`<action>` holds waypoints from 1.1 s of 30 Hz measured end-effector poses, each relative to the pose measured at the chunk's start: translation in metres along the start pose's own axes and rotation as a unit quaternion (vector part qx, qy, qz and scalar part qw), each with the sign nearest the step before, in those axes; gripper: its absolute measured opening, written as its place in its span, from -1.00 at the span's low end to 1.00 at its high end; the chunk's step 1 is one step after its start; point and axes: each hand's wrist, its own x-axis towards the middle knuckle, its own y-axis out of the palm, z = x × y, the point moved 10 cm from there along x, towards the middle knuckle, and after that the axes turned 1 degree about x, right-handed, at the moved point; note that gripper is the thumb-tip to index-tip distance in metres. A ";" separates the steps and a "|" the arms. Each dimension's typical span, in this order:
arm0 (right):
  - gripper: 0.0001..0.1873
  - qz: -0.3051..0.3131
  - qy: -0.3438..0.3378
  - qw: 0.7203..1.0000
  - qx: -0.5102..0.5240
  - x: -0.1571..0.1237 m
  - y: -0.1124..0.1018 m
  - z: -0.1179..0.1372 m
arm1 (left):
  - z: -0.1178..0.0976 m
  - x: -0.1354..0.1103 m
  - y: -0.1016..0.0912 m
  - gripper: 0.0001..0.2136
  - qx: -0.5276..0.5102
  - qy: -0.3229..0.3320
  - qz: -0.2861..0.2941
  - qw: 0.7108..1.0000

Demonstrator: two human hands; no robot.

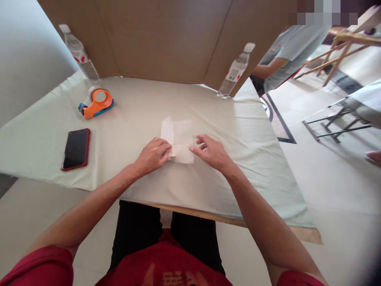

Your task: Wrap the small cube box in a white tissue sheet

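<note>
A thin whitish, see-through sheet or bag (pixel 183 133) lies flat on the cloth-covered table in front of me. At its left side a white paper-like flap (pixel 166 129) sticks up and away from me. My left hand (pixel 156 154) is closed, its fingertips pinching a small pale block (pixel 173 152) near the sheet's lower left part. The block's far end is hidden by the fingers, and its kind cannot be made out. Over the sheet's right edge hovers my right hand (pixel 210 151), open, thumb and fingers curved and apart.
An orange tape dispenser (pixel 99 104) and a dark phone in a red case (pixel 76 150) lie on the left. Two water bottles (pixel 80 55) stand against a tall cardboard screen (pixel 160 43) at the back. Beyond the table's right edge sits another person (pixel 293 51).
</note>
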 end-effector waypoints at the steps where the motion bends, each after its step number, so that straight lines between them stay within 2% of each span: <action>1: -0.42 0.027 0.039 0.999 -0.005 -0.003 0.008 -0.009 | -0.002 0.000 0.001 -0.74 0.006 0.015 -0.008 1.000; 3: -0.30 0.049 0.096 0.994 0.008 -0.008 0.023 -0.021 | -0.006 -0.001 0.000 -0.74 0.025 0.037 -0.027 0.999; 5: -0.22 0.038 0.123 0.991 0.044 -0.010 0.034 -0.023 | -0.009 -0.003 -0.001 -0.76 0.050 0.051 -0.043 0.996; 9: -0.11 0.002 0.138 0.983 0.117 -0.009 0.049 -0.022 | -0.011 -0.007 -0.003 -0.74 0.078 0.069 -0.076 0.992; 12: -0.08 -0.026 0.125 0.979 0.157 -0.006 0.055 -0.019 | -0.006 -0.009 0.000 -0.72 0.071 0.061 -0.087 0.992; 18: -0.16 -0.076 0.068 0.981 0.168 -0.001 0.054 0.001 | -0.004 -0.013 0.005 -0.72 0.021 0.023 -0.095 0.995; 22: -0.15 -0.071 0.056 0.984 0.156 0.003 0.049 0.011 | -0.012 -0.016 0.007 -0.79 0.044 -0.011 -0.086 0.995; 25: -0.15 -0.064 0.068 0.978 0.188 0.001 0.046 0.010 | -0.015 -0.016 0.008 -0.80 0.044 -0.019 -0.082 0.995; 29: -0.16 -0.060 0.078 0.962 0.255 -0.003 0.050 0.009 | -0.012 -0.012 0.012 -0.81 0.023 -0.022 -0.068 0.997; 33: -0.24 -0.069 0.056 0.966 0.241 -0.004 0.052 0.019 | -0.009 -0.010 0.013 -0.80 0.000 -0.026 -0.064 0.998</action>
